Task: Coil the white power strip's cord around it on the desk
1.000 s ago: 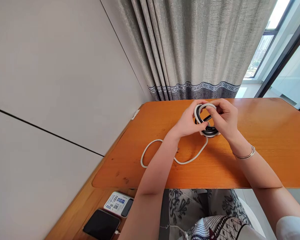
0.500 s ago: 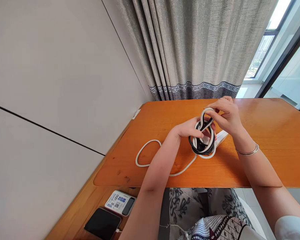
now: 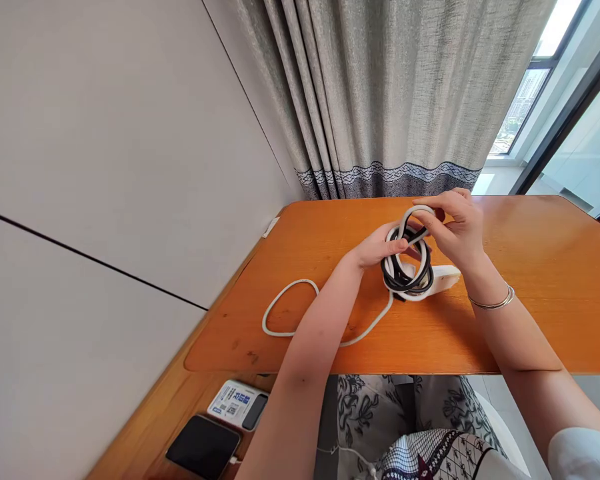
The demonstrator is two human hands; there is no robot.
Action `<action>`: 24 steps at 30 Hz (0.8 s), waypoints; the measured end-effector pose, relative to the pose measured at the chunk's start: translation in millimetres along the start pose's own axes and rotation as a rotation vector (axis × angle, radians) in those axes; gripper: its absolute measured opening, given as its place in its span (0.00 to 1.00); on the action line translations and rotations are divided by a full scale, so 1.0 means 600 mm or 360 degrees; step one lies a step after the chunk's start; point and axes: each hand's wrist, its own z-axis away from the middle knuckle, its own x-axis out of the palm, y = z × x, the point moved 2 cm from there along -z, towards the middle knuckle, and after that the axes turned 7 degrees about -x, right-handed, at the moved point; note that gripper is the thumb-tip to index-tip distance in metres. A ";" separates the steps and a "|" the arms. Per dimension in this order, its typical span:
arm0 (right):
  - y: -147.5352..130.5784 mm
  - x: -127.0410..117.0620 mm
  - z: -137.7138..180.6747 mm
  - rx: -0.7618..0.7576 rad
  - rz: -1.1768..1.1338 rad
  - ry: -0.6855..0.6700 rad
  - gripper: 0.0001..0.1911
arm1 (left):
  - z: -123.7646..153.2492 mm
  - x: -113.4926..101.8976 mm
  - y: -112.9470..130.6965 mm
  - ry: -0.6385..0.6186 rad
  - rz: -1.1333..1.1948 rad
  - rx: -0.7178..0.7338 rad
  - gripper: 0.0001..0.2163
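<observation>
A bundle of black and white cable [image 3: 411,285], coiled in several turns, is held up over the table. My left hand [image 3: 379,247] is closed round the coil's left side, its thumb across the front and its other fingers partly hidden behind. My right hand [image 3: 459,222] pinches a white and black cable loop [image 3: 411,212] at the top of the coil between thumb and fingers. A white block like a power strip [image 3: 444,279] sticks out to the right behind the coil. From the coil's underside a white cable [image 3: 375,325] runs left across the wood, passing behind my left forearm.
The orange wooden table [image 3: 540,300] lies under my hands. On a lower ledge at left lie a black phone [image 3: 203,445] and a white power bank [image 3: 233,402]. A grey curtain [image 3: 410,100] hangs behind the table, and a pale panel wall [image 3: 105,147] stands left.
My right hand has moved slightly up and right, drawing the top loop along. The coil has turned a little, and more of the white block shows on its right.
</observation>
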 end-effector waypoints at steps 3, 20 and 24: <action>-0.002 -0.004 0.003 0.0041 0.0077 0.0127 0.12 | -0.006 -0.006 -0.006 0.0162 0.0058 0.0109 0.36; 0.068 0.008 0.018 0.0426 -0.0289 0.0573 0.15 | -0.020 0.004 -0.035 0.0295 -0.0328 0.0093 0.38; 0.088 0.020 0.020 0.0480 -0.0569 0.0362 0.21 | -0.019 -0.012 -0.031 0.0435 -0.0344 0.0127 0.34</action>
